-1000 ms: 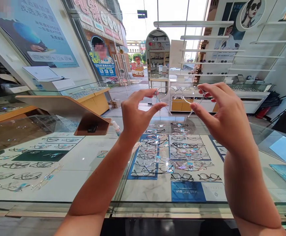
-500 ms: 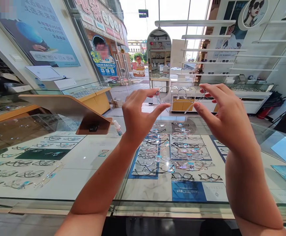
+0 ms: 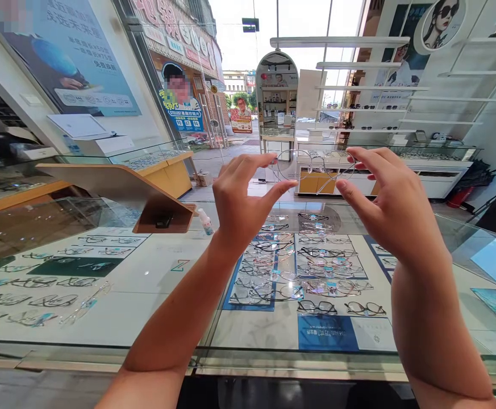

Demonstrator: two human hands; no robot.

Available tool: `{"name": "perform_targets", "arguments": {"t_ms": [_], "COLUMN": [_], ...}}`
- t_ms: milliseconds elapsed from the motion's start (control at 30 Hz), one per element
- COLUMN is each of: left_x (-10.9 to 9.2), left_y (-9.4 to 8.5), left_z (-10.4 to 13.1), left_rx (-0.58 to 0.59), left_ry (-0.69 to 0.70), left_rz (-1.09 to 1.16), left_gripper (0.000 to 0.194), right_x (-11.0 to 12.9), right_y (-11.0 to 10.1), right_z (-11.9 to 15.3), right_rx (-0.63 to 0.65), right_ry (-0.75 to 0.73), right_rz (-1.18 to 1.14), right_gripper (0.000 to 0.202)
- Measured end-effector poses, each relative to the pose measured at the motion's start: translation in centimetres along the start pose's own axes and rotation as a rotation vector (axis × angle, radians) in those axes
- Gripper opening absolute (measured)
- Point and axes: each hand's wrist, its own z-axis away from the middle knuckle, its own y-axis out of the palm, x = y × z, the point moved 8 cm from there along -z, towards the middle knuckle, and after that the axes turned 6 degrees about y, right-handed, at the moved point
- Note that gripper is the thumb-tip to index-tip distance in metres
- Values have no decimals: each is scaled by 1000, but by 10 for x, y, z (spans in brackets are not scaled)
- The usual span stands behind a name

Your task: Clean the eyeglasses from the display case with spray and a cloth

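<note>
A pair of thin-rimmed eyeglasses (image 3: 310, 167) is held up in the air between both hands, its lenses clear against the bright shop behind. On its left side, the index fingertip of my left hand (image 3: 248, 190) touches the rim, the thumb stretched out below. My right hand (image 3: 384, 193) grips the other side near the hinge, between index finger and thumb. Beneath the hands, rows of eyeglass frames (image 3: 324, 253) lie inside the glass display counter (image 3: 248, 360).
On the counter's left stand a tilted wooden-edged panel (image 3: 115, 187) and a small white spray bottle (image 3: 205, 221). More frames (image 3: 38, 298) lie in the left part of the case. Beyond the counter are an arched mirror (image 3: 277, 108) and white wall shelves (image 3: 362, 64).
Hardly anything differs. The whole view has shifted very slightly, and both hands keep the eyeglasses in almost the same position.
</note>
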Motion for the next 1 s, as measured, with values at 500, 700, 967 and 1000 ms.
{"name": "perform_targets", "arguments": {"t_ms": [500, 700, 967, 1000], "left_x": [16, 18, 9, 8], "left_y": [7, 8, 2, 1], "left_z": [1, 2, 0, 0], "left_rx": [29, 33, 11, 14], "left_ry": [-128, -143, -92, -90], "left_rz": [168, 191, 113, 105], "left_gripper": [45, 45, 44, 44], "right_x": [3, 2, 0, 0], "right_y": [-6, -6, -2, -2], "right_z": [1, 0, -1, -1], "right_rx": [-49, -52, -16, -11], "right_ry": [-40, -39, -8, -3], "right_rz": [-30, -54, -16, -13], "right_gripper": [43, 45, 45, 45]}}
